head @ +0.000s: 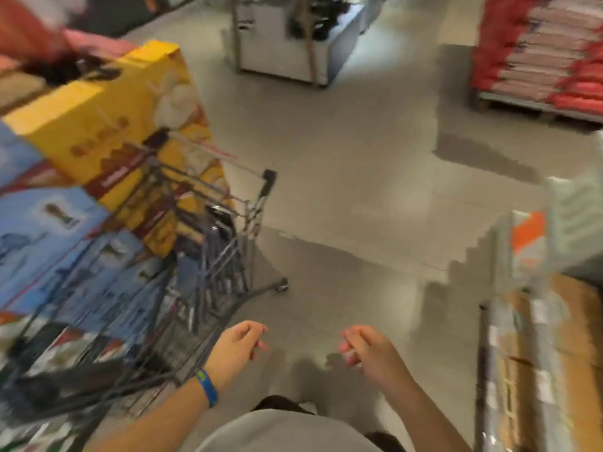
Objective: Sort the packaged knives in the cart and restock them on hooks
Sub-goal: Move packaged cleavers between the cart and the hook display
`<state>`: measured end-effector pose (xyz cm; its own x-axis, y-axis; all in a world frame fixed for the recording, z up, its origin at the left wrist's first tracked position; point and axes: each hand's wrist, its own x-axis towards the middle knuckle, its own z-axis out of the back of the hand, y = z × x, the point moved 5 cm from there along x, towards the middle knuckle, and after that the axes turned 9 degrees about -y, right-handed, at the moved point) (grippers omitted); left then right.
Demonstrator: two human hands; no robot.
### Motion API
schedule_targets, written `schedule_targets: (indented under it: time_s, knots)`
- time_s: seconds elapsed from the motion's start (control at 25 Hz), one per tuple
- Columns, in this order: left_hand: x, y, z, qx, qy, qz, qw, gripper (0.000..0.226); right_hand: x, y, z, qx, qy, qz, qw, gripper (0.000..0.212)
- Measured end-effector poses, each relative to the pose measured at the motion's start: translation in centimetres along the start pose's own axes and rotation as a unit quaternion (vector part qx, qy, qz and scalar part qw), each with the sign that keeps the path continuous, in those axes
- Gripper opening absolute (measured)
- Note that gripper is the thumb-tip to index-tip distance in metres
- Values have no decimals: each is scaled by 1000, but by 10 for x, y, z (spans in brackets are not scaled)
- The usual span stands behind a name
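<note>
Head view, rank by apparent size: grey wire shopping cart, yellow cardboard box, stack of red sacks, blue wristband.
1. Grey wire shopping cart
2. Yellow cardboard box
3. Stack of red sacks, cropped by the frame and farther away, so true size unsure
4. Blue wristband

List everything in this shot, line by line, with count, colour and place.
shopping cart: one, grey wire, left of centre on the floor; contents too blurred to name
yellow box: one, yellow, upper left beside the cart
blue boxes: several, blue, stacked at the left edge
sacks: many, red and pink, stacked at upper right
display unit: one, pale grey, top centre
cardboard box: one, brown, lower right
floor: grey, centre
wristband: one, blue, on the left wrist
shirt: one, grey, bottom centre
left hand: fingers loosely curled, holds nothing, near the cart
right hand: fingers loosely curled, holds nothing, above the floor
</note>
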<state>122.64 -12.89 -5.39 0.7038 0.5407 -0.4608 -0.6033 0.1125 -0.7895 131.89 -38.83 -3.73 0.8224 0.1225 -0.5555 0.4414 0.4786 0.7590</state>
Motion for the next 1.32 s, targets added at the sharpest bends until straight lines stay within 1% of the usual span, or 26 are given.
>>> schedule_targets:
  time_s: [0.16, 0.28, 0.48, 0.64, 0.76, 0.88, 0.96, 1.0, 1.04, 1.08, 1.12, 1.16, 1.2, 1.24, 1.28, 1.32]
  knots:
    - [15, 43, 58, -61, -104, 63, 991, 23, 35, 66, -60, -86, 105, 34, 990, 19]
    - [10, 73, 81, -109, -176, 131, 970, 23, 61, 95, -103, -134, 175, 51, 974, 20]
    - [0, 83, 102, -194, -305, 228, 904, 23, 114, 148, -172, -225, 290, 88, 926, 19]
    - [6, 68, 108, -240, -376, 266, 854, 22, 154, 196, -227, -276, 358, 128, 883, 20]
    - [12, 67, 120, -281, -406, 269, 827, 22, 169, 218, -274, -306, 389, 151, 856, 19]
    - [12, 78, 136, -289, -426, 279, 811, 24, 170, 229, -316, -333, 396, 172, 838, 18]
    - [18, 91, 150, -282, -433, 288, 806, 24, 172, 233, -346, -352, 387, 189, 831, 18]
    - [23, 97, 159, -271, -432, 292, 809, 25, 174, 233, -362, -368, 371, 210, 826, 18]
    - [28, 103, 169, -262, -426, 295, 814, 25, 176, 234, -378, -401, 344, 245, 813, 18]
    - [33, 107, 179, -256, -417, 291, 822, 26, 177, 236, -391, -449, 309, 294, 786, 17]
    - [41, 112, 190, -247, -406, 282, 833, 26, 179, 237, -404, -497, 268, 354, 746, 19]
    - [49, 115, 200, -236, -392, 273, 846, 26, 182, 239, -417, -541, 228, 420, 691, 25]
    - [58, 120, 208, -226, -372, 271, 858, 25, 185, 242, -430, -582, 189, 480, 628, 35]
    - [66, 125, 217, -222, -352, 278, 866, 24, 190, 245, -444, -616, 156, 521, 570, 46]
    - [74, 130, 226, -220, -334, 283, 872, 24, 197, 246, -458, -647, 143, 539, 521, 55]
    - [83, 137, 234, -216, -317, 284, 879, 24, 206, 246, -475, -672, 147, 536, 489, 61]
